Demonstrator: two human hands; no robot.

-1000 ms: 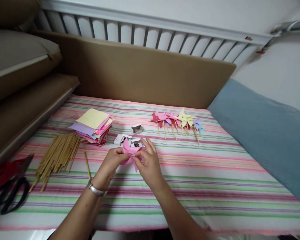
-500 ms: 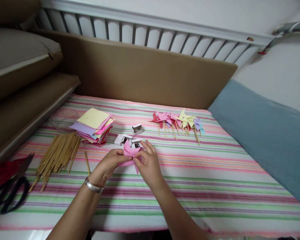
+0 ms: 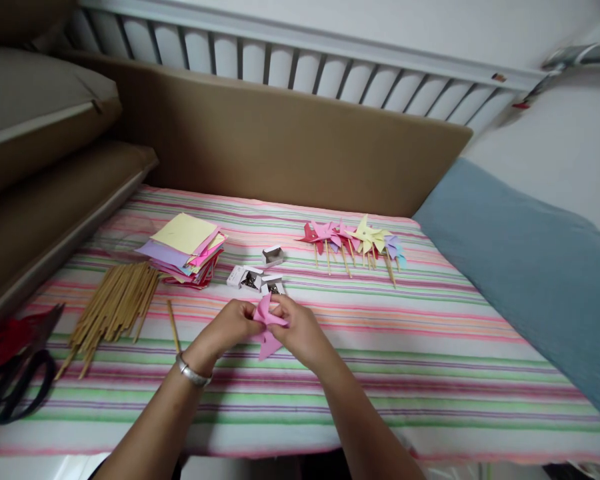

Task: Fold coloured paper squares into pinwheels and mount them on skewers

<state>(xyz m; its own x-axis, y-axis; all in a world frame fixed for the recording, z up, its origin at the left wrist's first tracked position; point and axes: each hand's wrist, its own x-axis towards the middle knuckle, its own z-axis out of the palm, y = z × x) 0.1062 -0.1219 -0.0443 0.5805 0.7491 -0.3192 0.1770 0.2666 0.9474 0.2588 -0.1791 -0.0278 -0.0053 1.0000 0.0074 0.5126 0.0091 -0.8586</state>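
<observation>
A pink paper pinwheel [image 3: 269,343], its corners folded in toward the centre, is held between both hands above the striped cloth. My left hand [image 3: 233,327] pinches its left side, with the thumb near the middle. On the right side, my right hand [image 3: 300,330] is closed on a folded blade, thumb also near the centre. Whether a pin sits between the fingers I cannot make out. Just beyond the hands lie small white boxes; one open box [image 3: 273,285] and its neighbour [image 3: 245,277] contain small dark metal pieces. A single stick [image 3: 173,325] lies left of my left wrist.
Coloured paper squares [image 3: 185,247] are stacked at the left behind a pile of wooden sticks [image 3: 111,310]. Scissors [image 3: 27,373] lie at the far left. Several finished pinwheels [image 3: 367,237] rest at the back right. An empty small box [image 3: 273,255] stands near the middle.
The pinwheel has turned in my hands and come slightly nearer. My right fingers, stretched out before, are now curled around a blade. The view has shifted a little.
</observation>
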